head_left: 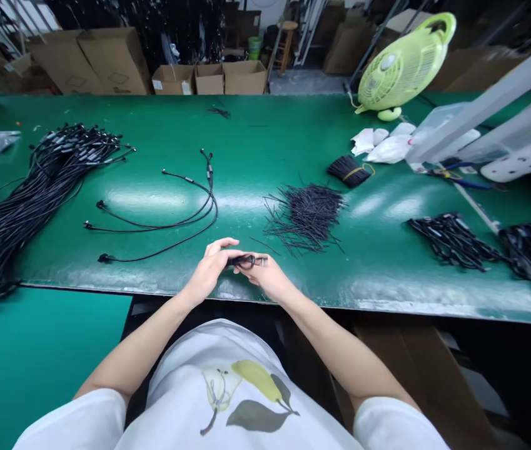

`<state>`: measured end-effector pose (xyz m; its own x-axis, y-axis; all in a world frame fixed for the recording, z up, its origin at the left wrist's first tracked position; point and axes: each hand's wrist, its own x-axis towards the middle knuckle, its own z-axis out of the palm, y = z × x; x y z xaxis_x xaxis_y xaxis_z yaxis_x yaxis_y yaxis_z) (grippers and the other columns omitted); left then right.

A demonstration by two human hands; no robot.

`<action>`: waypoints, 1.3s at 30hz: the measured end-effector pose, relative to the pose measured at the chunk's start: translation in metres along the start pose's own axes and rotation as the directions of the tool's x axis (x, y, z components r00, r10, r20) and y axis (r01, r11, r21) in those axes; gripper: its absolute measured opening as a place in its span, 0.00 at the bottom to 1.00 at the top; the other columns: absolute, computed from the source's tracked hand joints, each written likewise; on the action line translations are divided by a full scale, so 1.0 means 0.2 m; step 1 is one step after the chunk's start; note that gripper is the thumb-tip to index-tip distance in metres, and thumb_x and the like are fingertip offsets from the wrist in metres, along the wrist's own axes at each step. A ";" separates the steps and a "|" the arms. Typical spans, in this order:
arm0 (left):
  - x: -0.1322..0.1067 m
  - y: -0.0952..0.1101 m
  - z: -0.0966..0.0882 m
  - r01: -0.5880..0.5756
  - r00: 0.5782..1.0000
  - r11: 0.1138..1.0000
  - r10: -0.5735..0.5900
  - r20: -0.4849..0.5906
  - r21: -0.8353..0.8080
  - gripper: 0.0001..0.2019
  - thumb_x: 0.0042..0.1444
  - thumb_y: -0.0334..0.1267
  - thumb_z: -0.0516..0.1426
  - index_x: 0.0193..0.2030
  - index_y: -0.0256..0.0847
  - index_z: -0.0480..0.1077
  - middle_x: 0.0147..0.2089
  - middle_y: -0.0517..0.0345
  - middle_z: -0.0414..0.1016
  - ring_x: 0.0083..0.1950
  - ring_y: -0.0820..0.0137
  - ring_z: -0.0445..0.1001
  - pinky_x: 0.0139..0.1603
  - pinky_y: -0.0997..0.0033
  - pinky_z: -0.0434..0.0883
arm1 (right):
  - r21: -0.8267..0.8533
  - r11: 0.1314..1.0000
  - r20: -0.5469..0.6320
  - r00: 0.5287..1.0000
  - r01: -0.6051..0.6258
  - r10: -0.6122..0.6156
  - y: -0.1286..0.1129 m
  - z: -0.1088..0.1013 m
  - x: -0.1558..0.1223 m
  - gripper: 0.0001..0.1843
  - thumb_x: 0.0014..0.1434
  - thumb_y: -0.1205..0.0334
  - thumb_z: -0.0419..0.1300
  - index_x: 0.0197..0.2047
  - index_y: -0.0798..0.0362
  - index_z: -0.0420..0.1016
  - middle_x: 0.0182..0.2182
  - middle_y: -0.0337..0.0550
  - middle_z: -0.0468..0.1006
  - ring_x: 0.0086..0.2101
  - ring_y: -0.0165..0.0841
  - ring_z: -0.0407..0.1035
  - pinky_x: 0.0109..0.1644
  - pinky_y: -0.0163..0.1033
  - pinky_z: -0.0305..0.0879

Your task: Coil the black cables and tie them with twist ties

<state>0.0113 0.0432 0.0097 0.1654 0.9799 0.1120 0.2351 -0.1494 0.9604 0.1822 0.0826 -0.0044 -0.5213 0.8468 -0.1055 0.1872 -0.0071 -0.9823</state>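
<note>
Close to the table's front edge, a small coiled black cable (245, 261) is held between my two hands. My left hand (211, 269) has its fingers closed around the coil's left end, with the index finger raised a little. From the other side, my right hand (265, 275) grips the same coil, its fingertips partly hidden behind it. Just beyond and to the right lies a loose heap of short black twist ties (309, 212). To the left, several loose black cables (166, 226) with plugs at their ends are spread out.
A thick bundle of long black cables (35, 187) covers the left of the green table (265, 131). A banded bunch of black ties (349, 170) sits behind the heap. Coiled cables (453, 240) lie at right, below a green fan (401, 65) and a slanted white post (490, 100).
</note>
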 end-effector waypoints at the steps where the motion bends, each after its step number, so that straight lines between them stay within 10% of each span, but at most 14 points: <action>1: -0.01 0.02 0.00 -0.039 0.999 0.992 0.036 0.029 0.123 0.26 0.65 0.55 0.43 0.45 0.45 0.79 0.58 0.51 0.67 0.62 0.60 0.59 0.68 0.57 0.53 | -0.002 1.000 -0.009 1.000 0.008 -0.008 0.00 -0.03 -0.01 0.18 0.59 0.49 0.53 0.27 0.54 0.69 0.19 0.34 0.62 0.21 0.26 0.53 0.27 0.33 0.50; 6: -0.03 -0.04 0.06 0.098 0.987 0.960 -0.127 0.098 0.261 0.30 0.64 0.59 0.41 0.40 0.45 0.80 0.43 0.52 0.71 0.49 0.62 0.66 0.61 0.54 0.59 | -0.370 0.911 -0.243 0.927 0.183 -0.285 -0.06 -0.08 -0.08 0.14 0.62 0.59 0.52 0.27 0.55 0.69 0.25 0.39 0.70 0.29 0.29 0.62 0.35 0.34 0.55; 10: 0.00 -0.07 0.05 0.388 0.922 0.903 -0.383 0.062 -0.184 0.40 0.61 0.65 0.35 0.37 0.38 0.79 0.32 0.51 0.73 0.37 0.64 0.70 0.45 0.62 0.69 | -0.553 0.737 0.006 0.886 0.389 -0.463 -0.04 0.04 -0.15 0.14 0.66 0.63 0.49 0.30 0.54 0.70 0.29 0.42 0.73 0.31 0.31 0.64 0.38 0.34 0.56; 15: -0.05 0.10 0.01 0.215 0.970 0.973 -0.202 0.138 -0.084 0.27 0.61 0.58 0.50 0.27 0.38 0.77 0.32 0.54 0.70 0.35 0.69 0.69 0.43 0.69 0.68 | -0.628 0.713 0.056 0.932 0.311 -0.357 0.02 0.03 -0.14 0.13 0.66 0.64 0.50 0.31 0.54 0.72 0.28 0.39 0.73 0.31 0.29 0.64 0.36 0.33 0.54; 17: -0.08 0.11 0.04 0.161 0.986 0.987 -0.162 0.050 0.016 0.15 0.55 0.51 0.60 0.34 0.40 0.78 0.39 0.54 0.71 0.42 0.67 0.70 0.49 0.69 0.67 | -0.691 0.674 -0.012 0.929 0.260 -0.370 0.03 -0.01 -0.14 0.14 0.67 0.64 0.50 0.31 0.54 0.71 0.29 0.40 0.73 0.31 0.30 0.63 0.36 0.34 0.53; 20: -0.11 0.02 0.12 0.196 0.972 0.973 -0.209 -0.105 -0.118 0.24 0.54 0.49 0.62 0.55 0.44 0.69 0.57 0.51 0.68 0.57 0.63 0.68 0.59 0.64 0.65 | -0.734 0.632 -0.075 0.894 0.250 -0.441 0.01 -0.02 -0.14 0.16 0.68 0.62 0.47 0.32 0.55 0.71 0.29 0.43 0.72 0.32 0.31 0.63 0.36 0.35 0.52; 23: -0.13 -0.05 0.18 0.257 0.965 0.927 -0.259 0.029 -0.273 0.26 0.63 0.51 0.52 0.65 0.43 0.60 0.68 0.50 0.60 0.68 0.61 0.59 0.67 0.61 0.58 | -0.574 0.779 -0.148 0.903 0.253 -0.402 0.01 0.02 -0.14 0.17 0.67 0.59 0.47 0.29 0.54 0.69 0.28 0.43 0.71 0.31 0.31 0.61 0.37 0.35 0.54; 26: -0.13 -0.06 0.22 0.204 0.977 0.936 -0.215 -0.006 -0.286 0.25 0.65 0.49 0.49 0.66 0.42 0.60 0.70 0.50 0.59 0.71 0.62 0.55 0.71 0.61 0.51 | -0.021 0.995 -0.169 0.981 0.093 -0.095 0.05 0.06 -0.12 0.18 0.64 0.51 0.51 0.28 0.53 0.66 0.21 0.36 0.63 0.23 0.27 0.54 0.29 0.33 0.53; 30: -0.09 -0.06 0.25 0.139 0.981 0.887 -0.184 -0.060 -0.441 0.24 0.63 0.45 0.53 0.65 0.43 0.60 0.67 0.47 0.64 0.67 0.61 0.62 0.69 0.60 0.56 | 0.382 0.911 0.072 0.988 -0.157 0.140 0.11 0.04 -0.11 0.21 0.61 0.44 0.50 0.27 0.52 0.63 0.18 0.30 0.53 0.17 0.24 0.44 0.20 0.31 0.47; 35: -0.02 -0.11 0.31 0.167 0.922 0.826 -0.324 -0.210 -0.537 0.22 0.56 0.42 0.61 0.56 0.40 0.66 0.53 0.48 0.75 0.58 0.62 0.72 0.63 0.60 0.63 | -0.210 0.973 -0.269 0.951 0.098 -0.153 0.13 0.04 -0.19 0.17 0.65 0.52 0.51 0.50 0.55 0.69 0.43 0.48 0.71 0.39 0.33 0.68 0.46 0.41 0.68; 39: 0.02 -0.08 0.36 0.213 0.910 0.767 -0.381 -0.163 -0.605 0.22 0.53 0.41 0.62 0.54 0.41 0.67 0.54 0.49 0.74 0.61 0.62 0.69 0.63 0.62 0.63 | -0.528 0.836 -0.249 0.913 0.152 -0.323 0.19 0.10 -0.23 0.35 0.66 0.55 0.51 0.70 0.59 0.43 0.61 0.64 0.60 0.59 0.44 0.60 0.59 0.52 0.64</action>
<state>0.0771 0.0399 -0.0246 -0.0952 0.9702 -0.2228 -0.3637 0.1745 0.9150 0.1970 0.0340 -0.0404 -0.3295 0.9078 0.2597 0.5165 0.4035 -0.7553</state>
